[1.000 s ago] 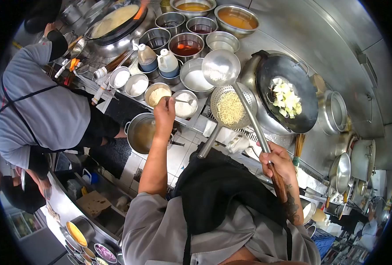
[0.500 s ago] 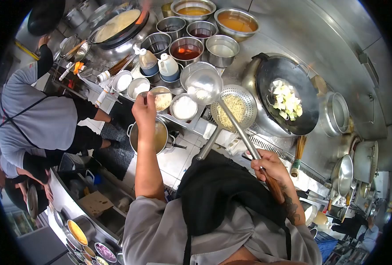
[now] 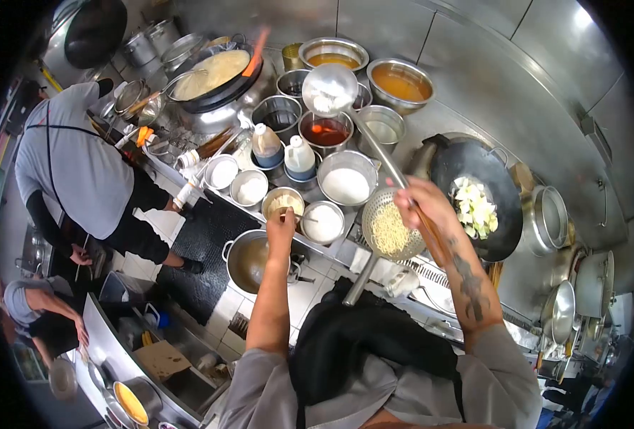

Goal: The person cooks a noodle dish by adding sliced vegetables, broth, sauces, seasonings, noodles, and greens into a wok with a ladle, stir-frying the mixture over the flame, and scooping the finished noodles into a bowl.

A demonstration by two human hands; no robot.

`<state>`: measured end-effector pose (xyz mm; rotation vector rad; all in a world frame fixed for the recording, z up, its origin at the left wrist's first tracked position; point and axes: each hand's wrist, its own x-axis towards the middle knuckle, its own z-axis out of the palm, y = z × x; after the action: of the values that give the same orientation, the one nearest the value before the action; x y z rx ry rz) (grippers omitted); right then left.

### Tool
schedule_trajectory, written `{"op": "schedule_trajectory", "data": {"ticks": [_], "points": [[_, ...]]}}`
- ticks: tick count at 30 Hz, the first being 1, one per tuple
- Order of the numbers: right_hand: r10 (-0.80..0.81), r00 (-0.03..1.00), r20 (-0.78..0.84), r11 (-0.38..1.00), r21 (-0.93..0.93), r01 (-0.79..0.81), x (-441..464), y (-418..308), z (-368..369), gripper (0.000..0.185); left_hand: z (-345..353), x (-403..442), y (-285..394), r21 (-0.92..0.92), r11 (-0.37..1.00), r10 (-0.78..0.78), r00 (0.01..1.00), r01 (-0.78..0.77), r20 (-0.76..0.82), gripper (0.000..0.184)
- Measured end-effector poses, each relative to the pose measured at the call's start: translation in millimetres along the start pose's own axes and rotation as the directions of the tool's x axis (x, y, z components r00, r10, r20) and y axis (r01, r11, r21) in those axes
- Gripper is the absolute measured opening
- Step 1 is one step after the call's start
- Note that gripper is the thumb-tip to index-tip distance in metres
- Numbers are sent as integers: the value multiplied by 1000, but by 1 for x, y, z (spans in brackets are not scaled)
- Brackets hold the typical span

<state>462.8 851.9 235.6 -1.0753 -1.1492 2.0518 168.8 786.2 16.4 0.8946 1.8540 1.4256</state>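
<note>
My left hand (image 3: pixel 281 223) is closed on a small spoon, its handle reaching over the bowl of pale yellow powder (image 3: pixel 284 202), beside the bowl of white powder (image 3: pixel 323 222). My right hand (image 3: pixel 426 207) grips the wooden handle of a long ladle (image 3: pixel 385 155). The ladle's round head, with some white powder in it, hangs over the metal sauce pots. Below my right hand, noodles (image 3: pixel 390 230) lie in a perforated strainer (image 3: pixel 371 205). Chopped pale green vegetables (image 3: pixel 475 208) sit in a black wok (image 3: pixel 506 229) to the right.
Two squeeze bottles (image 3: pixel 300 158) stand in pots behind the powder bowls. A pot of red liquid (image 3: pixel 325 131) and bowls of orange liquid (image 3: pixel 400 83) are further back. A large pot (image 3: pixel 250 262) is below my left hand. Co-workers (image 3: pixel 81 161) stand at the left.
The ladle head has swung away from the strainer, up over the sauce pots, with my right hand moving up. My left hand has moved to the yellow powder bowl. The near co-worker has turned and shifted.
</note>
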Motion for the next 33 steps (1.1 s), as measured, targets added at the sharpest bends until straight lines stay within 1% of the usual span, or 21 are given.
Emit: {"op": "schedule_trajectory", "data": {"ticks": [3, 5, 6, 8, 9, 10, 11, 12, 13, 14, 15, 16, 17, 20, 22, 23, 26, 29, 31, 32, 33], "points": [[-29, 999, -16, 997, -73, 27, 99, -15, 5, 17, -26, -14, 10, -188, 982, -3, 999, -5, -43, 35], [-41, 998, -49, 989, -145, 34, 167, -23, 7, 6, -54, -37, 29, -38, 999, 5, 999, -6, -34, 39], [-64, 996, -56, 977, -208, 51, 198, -24, 9, 5, -66, -46, 13, 16, 997, 80, 995, -79, -60, 40], [-123, 984, -130, 951, -299, 79, 246, -27, 21, 11, -90, -68, -10, 141, 974, 187, 980, -177, -62, 42], [-135, 984, -117, 945, -313, 92, 270, -27, 22, 13, -104, -85, -8, 83, 988, -129, 992, 128, 12, 41], [-133, 978, -162, 914, -403, 58, 295, -25, 22, 13, -110, -103, -24, 88, 994, -65, 998, 67, -27, 39], [-133, 970, -205, 874, -486, 17, 319, -21, 22, 14, -122, -119, -67, 159, 978, -128, 991, 132, -33, 40], [-138, 960, -245, 826, -562, -25, 339, -19, 23, 15, -132, -134, -96, 437, 879, 236, 970, -190, -53, 43], [-120, 958, -260, 787, -613, -68, 354, -18, 24, 16, -143, -158, -89, 551, 824, -130, 991, 130, -40, 45], [-107, 958, -268, 747, -658, -100, 359, -20, 29, 15, -155, -183, -141, 549, 818, -160, 985, 170, -66, 48], [-94, 957, -275, 702, -700, -132, 362, -22, 36, 15, -161, -205, -154, 587, 795, -143, 988, 154, -66, 50], [-80, 956, -283, 654, -738, -164, 364, -23, 42, 15, -168, -228, -180, 622, 749, -236, 969, 229, -73, 49], [-68, 962, -264, 668, -728, -153, 364, -23, 45, 15, -176, -248, -202, 657, 692, -327, 941, 298, -83, 48], [-24, 975, -220, 747, -652, -128, 363, -29, 41, 14, -187, -291, -212, 674, 634, -423, 900, 380, -109, 46], [26, 980, -196, 837, -532, -129, 362, -34, 31, 12, -192, -304, -211, 669, 569, -545, 829, 478, -128, 46], [28, 980, -198, 841, -525, -130, 361, -34, 27, 12, -193, -307, -210, 667, 532, -600, 788, 522, -137, 46], [10, 982, -187, 889, -449, -94, 346, -39, 24, 12, -193, -308, -209, 656, 497, -634, 754, 567, -172, 50], [-9, 983, -181, 902, -427, -71, 341, -44, 18, 13, -214, -325, -319, 803, 492, -533, 846, 335, -26, 55], [-52, 982, -183, 887, -461, -39, 332, -48, 20, 14, -202, -308, -264, 734, 489, -599, 793, 471, -110, 57], [-74, 980, -182, 878, -479, -23, 328, -50, 23, 14, -190, -288, -202, 694, 482, -629, 763, 535, -151, 59], [-80, 979, -190, 879, -476, -20, 327, -49, 23, 15, -190, -288, -206, 689, 490, -616, 771, 534, -160, 59]]}}
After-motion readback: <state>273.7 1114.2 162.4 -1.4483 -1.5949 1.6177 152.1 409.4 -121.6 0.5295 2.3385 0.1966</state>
